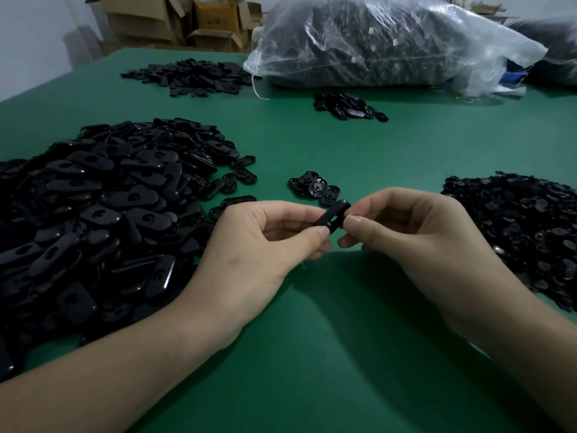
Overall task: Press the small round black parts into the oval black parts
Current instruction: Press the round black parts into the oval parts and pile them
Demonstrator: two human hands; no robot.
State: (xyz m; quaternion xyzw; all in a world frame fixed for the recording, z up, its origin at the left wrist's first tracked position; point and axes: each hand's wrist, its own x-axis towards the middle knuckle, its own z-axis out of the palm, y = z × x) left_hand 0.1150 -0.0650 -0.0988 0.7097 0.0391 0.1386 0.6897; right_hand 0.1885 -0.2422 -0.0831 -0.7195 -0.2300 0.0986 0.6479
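Between my two hands, a little above the green table, is one oval black part [333,215] with a slot showing on its face. My left hand [265,242] pinches its lower end between thumb and fingers. My right hand [409,232] pinches its upper end with thumb and forefinger; whether a small round part is between those fingers is hidden. A big heap of oval black parts [103,214] lies at the left. A heap of small round black parts [524,232] lies at the right. Several assembled-looking pieces [315,187] sit just beyond my hands.
The green table [312,354] runs to the far wall. At the back lie a flat pile of black pieces [193,77], a small cluster of black parts [349,105] and a large clear plastic bag of dark parts [390,42]. Cardboard boxes [175,20] stand behind.
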